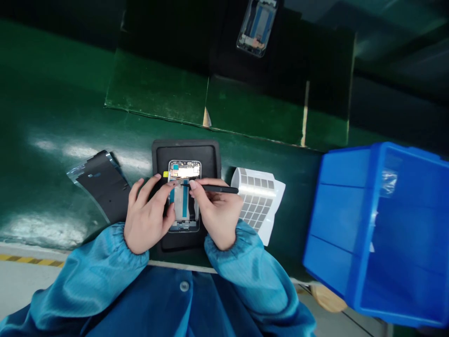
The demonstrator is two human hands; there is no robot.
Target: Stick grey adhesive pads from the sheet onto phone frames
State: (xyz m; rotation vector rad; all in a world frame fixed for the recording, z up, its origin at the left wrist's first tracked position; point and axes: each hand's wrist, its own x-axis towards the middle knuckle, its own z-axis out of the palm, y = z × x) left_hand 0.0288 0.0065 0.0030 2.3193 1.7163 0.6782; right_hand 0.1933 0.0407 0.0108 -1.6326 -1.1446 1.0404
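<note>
An opened phone body [179, 206] lies in a black tray [187, 150], its circuit board and a blue strip exposed. My right hand [220, 210] is closed on slim black tweezers [219, 188], held nearly flat, their thin tip over the upper middle of the phone. My left hand [147, 215] lies at the phone's left side with fingers spread. Its index fingertip touches the phone near the tweezers' tip, and the thumb rests by the left edge. A small yellow tab [165, 174] sticks out at the phone's upper left.
A curled sheet of grey stickers [257, 199] lies right of the tray. Dark film pieces [101, 185] lie to the left. A large blue bin [336, 210] stands at the right. Beyond a raised green board [252, 110], another opened phone body [257, 28] sits at the back.
</note>
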